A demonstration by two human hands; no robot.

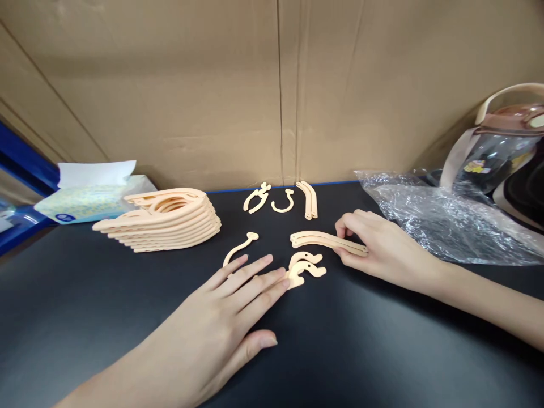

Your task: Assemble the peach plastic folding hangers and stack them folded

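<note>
On the black table my left hand lies flat, fingers stretched out, fingertips touching a small peach plastic hook piece. My right hand pinches the right end of two long curved peach arm pieces that rest on the table. A hook with a rounded end lies just beyond my left fingers. Farther back lie a clip-like piece, a curved hook and another pair of curved arms.
A stack of several assembled peach hangers sits at the left. Behind it is a tissue pack. Crumpled clear plastic and a large bottle with a strap lie at the right. A cardboard wall closes the back.
</note>
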